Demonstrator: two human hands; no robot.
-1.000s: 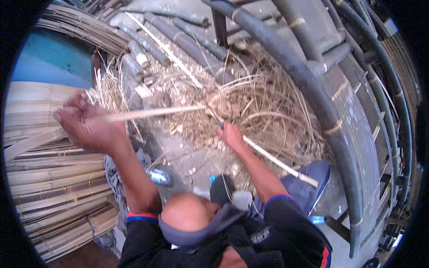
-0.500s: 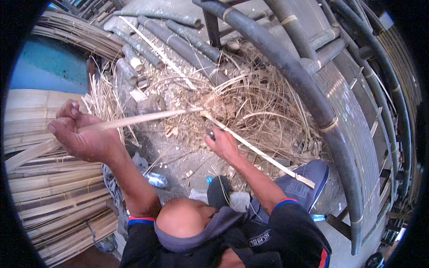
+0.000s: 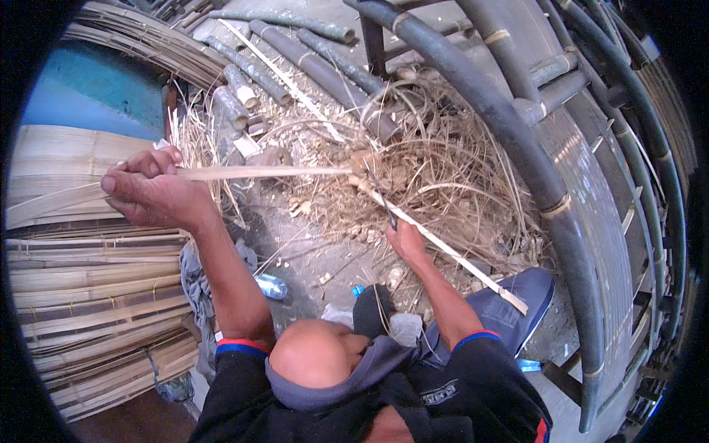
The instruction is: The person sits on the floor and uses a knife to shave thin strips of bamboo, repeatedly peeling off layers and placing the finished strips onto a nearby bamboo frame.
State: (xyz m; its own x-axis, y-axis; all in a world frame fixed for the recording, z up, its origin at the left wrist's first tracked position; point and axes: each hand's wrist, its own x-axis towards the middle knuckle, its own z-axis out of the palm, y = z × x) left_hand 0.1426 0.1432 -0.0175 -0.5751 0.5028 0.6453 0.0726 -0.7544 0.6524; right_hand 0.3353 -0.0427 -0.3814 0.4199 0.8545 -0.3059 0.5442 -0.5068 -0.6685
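The left hand (image 3: 151, 193) is clenched round one pale bamboo strip (image 3: 266, 173), held level above the floor (image 3: 325, 255). The right hand (image 3: 402, 238) is closed on a dark knife (image 3: 384, 203) whose tip meets the strip's far end; a second strip (image 3: 443, 247) slants past that wrist. If the blade jumps off the grain it could run toward the left fingers, or the split could wander and spoil the strip. One heap of shavings (image 3: 436, 177) lies ahead, one stack of flattened bamboo slats (image 3: 81, 295) by the floor's left edge.
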